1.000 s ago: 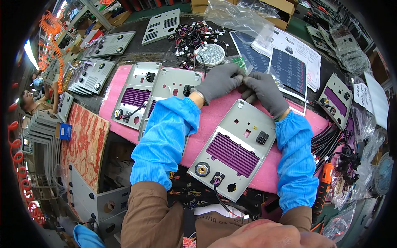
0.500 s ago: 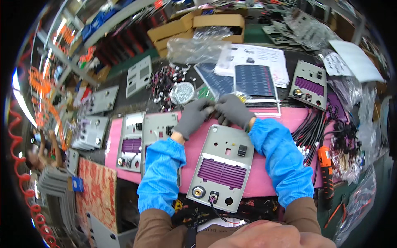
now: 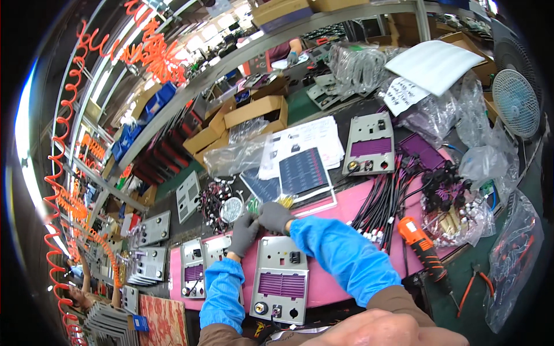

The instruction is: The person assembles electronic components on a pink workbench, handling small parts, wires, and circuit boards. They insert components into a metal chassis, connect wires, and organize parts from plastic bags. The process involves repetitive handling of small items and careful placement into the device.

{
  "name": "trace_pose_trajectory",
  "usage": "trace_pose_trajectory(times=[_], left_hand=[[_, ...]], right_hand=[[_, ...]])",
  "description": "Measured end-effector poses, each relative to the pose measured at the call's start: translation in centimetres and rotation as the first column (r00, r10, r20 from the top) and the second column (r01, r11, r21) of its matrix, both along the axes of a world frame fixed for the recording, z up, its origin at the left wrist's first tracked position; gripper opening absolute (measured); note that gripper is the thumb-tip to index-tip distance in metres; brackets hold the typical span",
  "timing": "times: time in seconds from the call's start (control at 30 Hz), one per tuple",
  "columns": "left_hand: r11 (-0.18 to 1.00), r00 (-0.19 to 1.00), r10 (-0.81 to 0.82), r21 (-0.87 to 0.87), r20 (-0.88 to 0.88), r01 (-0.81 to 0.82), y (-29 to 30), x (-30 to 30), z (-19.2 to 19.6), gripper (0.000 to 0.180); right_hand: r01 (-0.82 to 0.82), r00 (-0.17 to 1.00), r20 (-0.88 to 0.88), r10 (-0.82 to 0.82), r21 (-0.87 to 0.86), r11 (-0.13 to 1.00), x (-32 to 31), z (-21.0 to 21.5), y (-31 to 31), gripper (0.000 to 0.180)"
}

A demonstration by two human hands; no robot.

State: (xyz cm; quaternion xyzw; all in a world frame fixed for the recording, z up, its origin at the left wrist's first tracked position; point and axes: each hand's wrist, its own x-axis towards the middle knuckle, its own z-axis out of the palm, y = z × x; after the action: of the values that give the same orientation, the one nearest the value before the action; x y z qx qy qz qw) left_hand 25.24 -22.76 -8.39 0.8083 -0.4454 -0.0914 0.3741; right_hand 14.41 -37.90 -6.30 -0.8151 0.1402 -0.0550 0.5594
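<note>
My two grey-gloved hands meet just beyond the far edge of a grey metal panel [image 3: 266, 271] that lies on the pink mat. It carries a purple slatted grille [image 3: 281, 285], a black switch block near its far end and round fittings at its near end. My left hand [image 3: 244, 234] is closed, fingertips toward the other hand. My right hand [image 3: 274, 218] is curled too, its fingers against the left one's. Whatever they pinch is too small or hidden to name. Right beyond them are a green circuit board [image 3: 254, 204] and a round dish of small parts [image 3: 232, 210].
More grey panels [image 3: 193, 254] lie left, and another panel [image 3: 369, 130] stands far right. Black cables [image 3: 375, 210], an orange-and-black power screwdriver [image 3: 421, 245] and orange-handled pliers [image 3: 476, 282] are at right. Blue printed sheets [image 3: 303, 173] lie beyond my hands. A white fan [image 3: 515, 104] stands far right.
The view has swung up and toward the right, bringing the fan and a distant worker into sight. My hands stay together near the dish, with little visible change in their hold.
</note>
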Motion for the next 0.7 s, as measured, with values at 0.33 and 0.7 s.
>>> trace_pose_trajectory(times=[0.33, 0.7], left_hand=[[0.988, 0.977, 0.149, -0.053, 0.153, -0.143, 0.3, -1.1, -1.7, 0.024], [0.934, 0.947, 0.305, -0.227, 0.099, -0.277, -0.4, -1.6, -2.1, 0.013]], right_hand=[[0.032, 0.999, 0.022, -0.027, -0.228, 0.973, 0.9, -0.4, 0.5, 0.044], [0.087, 0.996, 0.055, -0.074, -0.3, 0.95, 0.4, -0.5, 0.7, 0.03]])
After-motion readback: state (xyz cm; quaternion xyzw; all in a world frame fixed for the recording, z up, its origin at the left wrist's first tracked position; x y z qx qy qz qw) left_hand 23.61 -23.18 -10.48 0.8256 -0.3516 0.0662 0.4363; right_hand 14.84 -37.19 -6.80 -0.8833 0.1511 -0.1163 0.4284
